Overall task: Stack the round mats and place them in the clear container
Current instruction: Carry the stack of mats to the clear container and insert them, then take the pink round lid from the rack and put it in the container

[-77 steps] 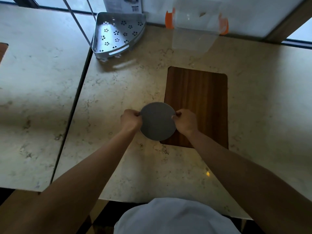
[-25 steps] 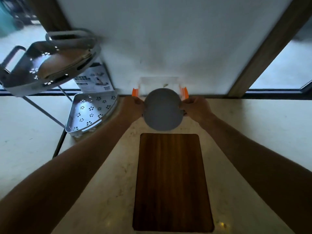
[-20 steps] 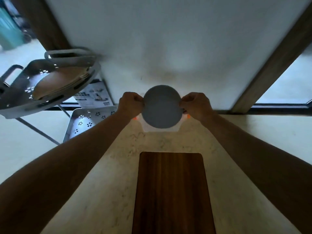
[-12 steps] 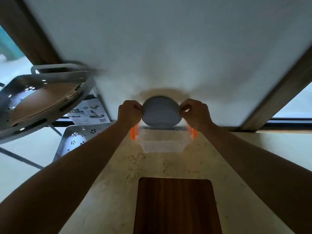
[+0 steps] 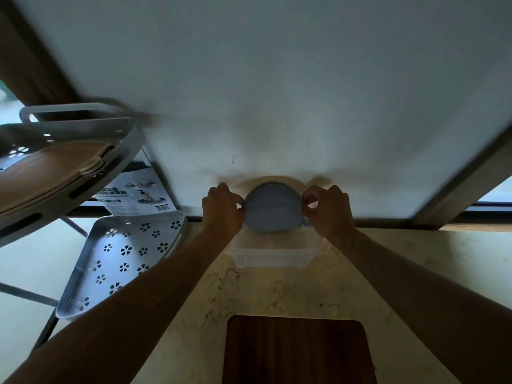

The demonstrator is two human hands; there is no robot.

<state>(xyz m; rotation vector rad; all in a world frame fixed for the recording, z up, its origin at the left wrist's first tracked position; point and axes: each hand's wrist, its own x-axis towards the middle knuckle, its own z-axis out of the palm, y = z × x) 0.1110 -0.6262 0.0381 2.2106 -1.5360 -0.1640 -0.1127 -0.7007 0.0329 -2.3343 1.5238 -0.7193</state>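
A stack of grey round mats (image 5: 273, 207) hangs just above the open clear container (image 5: 270, 257), which stands against the white wall at the far end of the marble counter. My left hand (image 5: 221, 210) pinches the stack's left edge and my right hand (image 5: 327, 209) pinches its right edge. The stack's lower edge dips behind the container's far rim. How many mats are in the stack cannot be told. My hands hide the container's side clips.
A dark wooden board (image 5: 297, 350) lies on the counter (image 5: 277, 289) in front of the container. At the left, a two-tier metal corner rack has a perforated lower tray (image 5: 122, 256) and an upper tray (image 5: 55, 167) holding brown mats. A printed box (image 5: 135, 195) leans behind it.
Both hands carried the mat stack from above the wooden board forward to the container, and it has since lowered toward the container's opening. The camera tilted upward toward the wall.
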